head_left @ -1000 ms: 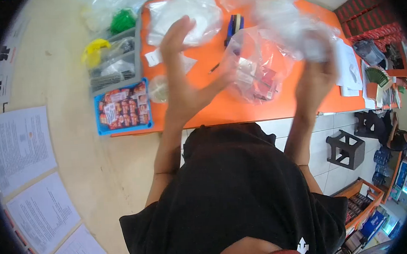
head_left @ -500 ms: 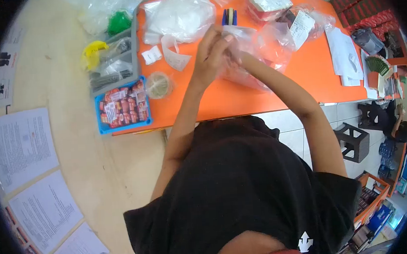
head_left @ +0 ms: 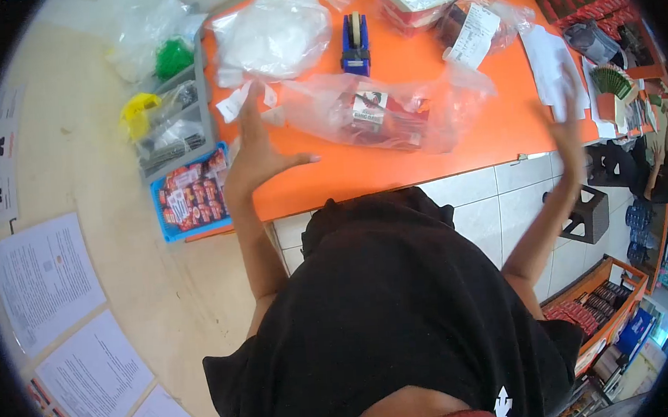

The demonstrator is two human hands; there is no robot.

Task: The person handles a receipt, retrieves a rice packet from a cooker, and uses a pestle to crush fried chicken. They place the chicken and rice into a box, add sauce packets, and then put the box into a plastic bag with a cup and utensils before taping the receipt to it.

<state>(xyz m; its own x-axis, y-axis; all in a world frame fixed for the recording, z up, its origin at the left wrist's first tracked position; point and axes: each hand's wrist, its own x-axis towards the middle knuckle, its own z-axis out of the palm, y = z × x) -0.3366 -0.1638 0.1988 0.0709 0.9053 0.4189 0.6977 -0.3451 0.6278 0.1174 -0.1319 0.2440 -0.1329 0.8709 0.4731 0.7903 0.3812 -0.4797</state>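
Note:
A clear plastic bag (head_left: 305, 107) with a red package (head_left: 405, 120) inside lies on the orange table (head_left: 309, 183). A white label with a dark print (head_left: 370, 107) shows on the package. To the left of the bag, my left hand (head_left: 258, 156) is open, thumb stretched toward the bag, and holds nothing. My right hand (head_left: 566, 125) is off to the right, over the table's right end by some white papers (head_left: 544, 73). Its fingers are smeared by motion but look spread and hold nothing. Behind the bag stands a blue tape dispenser (head_left: 355, 50).
A stack of clear bags (head_left: 273, 32) lies at the back left, near a grey divided tray (head_left: 203, 86) and a blue basket (head_left: 169, 234) of red sachets. Bagged boxes (head_left: 417, 1) with a receipt (head_left: 476, 35) are at the back right. A dark stool (head_left: 588, 216) stands beyond the table.
My hands were together at the bag's gathered top; they have let go and moved wide apart. The bag now lies stretched sideways, and the tape dispenser behind it shows fully.

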